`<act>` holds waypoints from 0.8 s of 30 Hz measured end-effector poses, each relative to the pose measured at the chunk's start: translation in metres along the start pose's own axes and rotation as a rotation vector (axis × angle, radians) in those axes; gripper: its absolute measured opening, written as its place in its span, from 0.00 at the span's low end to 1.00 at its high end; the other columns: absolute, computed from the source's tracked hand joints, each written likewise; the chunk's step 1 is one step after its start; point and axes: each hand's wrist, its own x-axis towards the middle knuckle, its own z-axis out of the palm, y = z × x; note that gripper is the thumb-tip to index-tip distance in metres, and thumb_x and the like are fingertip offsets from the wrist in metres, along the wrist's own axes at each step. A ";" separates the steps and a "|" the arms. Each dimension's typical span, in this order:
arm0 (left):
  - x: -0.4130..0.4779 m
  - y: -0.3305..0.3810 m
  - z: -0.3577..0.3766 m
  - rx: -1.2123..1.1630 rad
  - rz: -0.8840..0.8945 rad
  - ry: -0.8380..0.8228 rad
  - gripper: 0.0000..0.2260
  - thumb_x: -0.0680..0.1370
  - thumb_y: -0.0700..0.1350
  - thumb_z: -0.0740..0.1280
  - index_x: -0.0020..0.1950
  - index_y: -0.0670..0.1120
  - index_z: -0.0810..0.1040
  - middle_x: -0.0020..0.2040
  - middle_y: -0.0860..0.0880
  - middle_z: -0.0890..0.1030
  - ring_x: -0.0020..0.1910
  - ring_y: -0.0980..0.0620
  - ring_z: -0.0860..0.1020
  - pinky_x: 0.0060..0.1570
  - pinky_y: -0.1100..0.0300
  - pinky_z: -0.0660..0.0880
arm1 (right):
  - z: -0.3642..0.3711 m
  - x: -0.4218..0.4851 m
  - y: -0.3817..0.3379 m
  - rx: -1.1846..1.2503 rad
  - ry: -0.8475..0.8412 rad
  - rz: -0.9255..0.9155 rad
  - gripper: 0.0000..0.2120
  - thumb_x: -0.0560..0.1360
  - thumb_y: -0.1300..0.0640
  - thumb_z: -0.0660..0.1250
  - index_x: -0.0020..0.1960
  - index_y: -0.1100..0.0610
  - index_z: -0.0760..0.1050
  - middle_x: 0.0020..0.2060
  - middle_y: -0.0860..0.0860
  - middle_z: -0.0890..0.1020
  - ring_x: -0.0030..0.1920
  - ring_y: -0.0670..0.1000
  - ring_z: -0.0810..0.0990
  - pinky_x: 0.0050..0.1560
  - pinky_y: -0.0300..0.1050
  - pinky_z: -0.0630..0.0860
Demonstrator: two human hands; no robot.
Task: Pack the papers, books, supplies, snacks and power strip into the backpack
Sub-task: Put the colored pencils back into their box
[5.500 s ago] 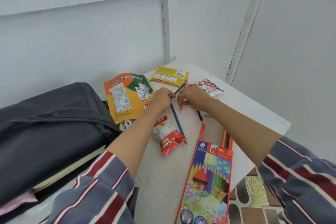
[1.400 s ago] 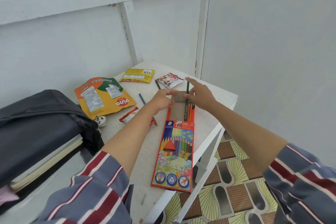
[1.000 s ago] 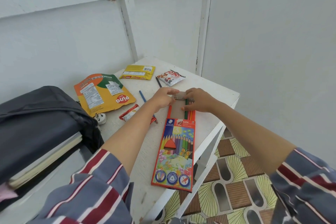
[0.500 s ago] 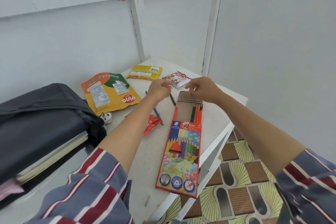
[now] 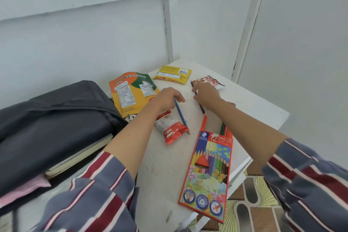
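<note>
Left hand [image 5: 167, 98] grips blue pencil [image 5: 180, 114] over white table [image 5: 250, 103].

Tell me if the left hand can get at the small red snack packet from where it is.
Probably yes. The left hand is at the blue pencil, and the red snack packet lies uncovered right beside that forearm; only the pencil borders it.

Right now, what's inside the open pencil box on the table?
A few pencils, green and orange, stick out of the pencil box at its open top end. The box front and the right forearm cover the rest, so the count inside cannot be seen.
</note>
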 end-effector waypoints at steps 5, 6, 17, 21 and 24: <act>0.006 -0.007 -0.001 0.118 0.038 -0.130 0.20 0.71 0.28 0.68 0.58 0.45 0.80 0.59 0.47 0.79 0.58 0.50 0.76 0.51 0.65 0.69 | 0.008 0.006 -0.008 -0.198 0.031 0.031 0.17 0.75 0.68 0.59 0.63 0.59 0.72 0.59 0.56 0.76 0.59 0.56 0.76 0.52 0.46 0.74; 0.008 -0.008 -0.001 0.127 0.053 -0.134 0.19 0.70 0.28 0.69 0.57 0.45 0.81 0.58 0.47 0.79 0.58 0.50 0.76 0.51 0.64 0.69 | 0.009 0.007 -0.009 -0.206 0.037 0.035 0.17 0.75 0.68 0.59 0.63 0.59 0.72 0.59 0.56 0.76 0.59 0.56 0.76 0.51 0.47 0.75; 0.017 -0.017 -0.005 0.176 0.127 -0.170 0.10 0.71 0.35 0.71 0.47 0.48 0.84 0.55 0.50 0.79 0.56 0.52 0.74 0.56 0.58 0.70 | 0.005 0.015 -0.008 0.120 0.033 0.076 0.13 0.72 0.67 0.64 0.55 0.58 0.78 0.57 0.54 0.77 0.56 0.54 0.77 0.48 0.44 0.75; 0.018 -0.017 -0.005 0.206 0.137 -0.189 0.09 0.71 0.36 0.71 0.46 0.49 0.84 0.55 0.51 0.79 0.56 0.52 0.73 0.58 0.56 0.70 | 0.002 0.012 -0.005 0.277 0.050 0.036 0.12 0.70 0.67 0.67 0.52 0.59 0.80 0.57 0.55 0.78 0.49 0.53 0.79 0.50 0.46 0.77; 0.018 -0.019 -0.005 0.206 0.144 -0.195 0.09 0.71 0.36 0.71 0.45 0.50 0.84 0.54 0.52 0.78 0.56 0.52 0.73 0.59 0.54 0.70 | -0.001 0.010 -0.002 0.377 0.012 0.022 0.12 0.70 0.68 0.67 0.51 0.61 0.80 0.54 0.58 0.80 0.34 0.51 0.78 0.41 0.40 0.76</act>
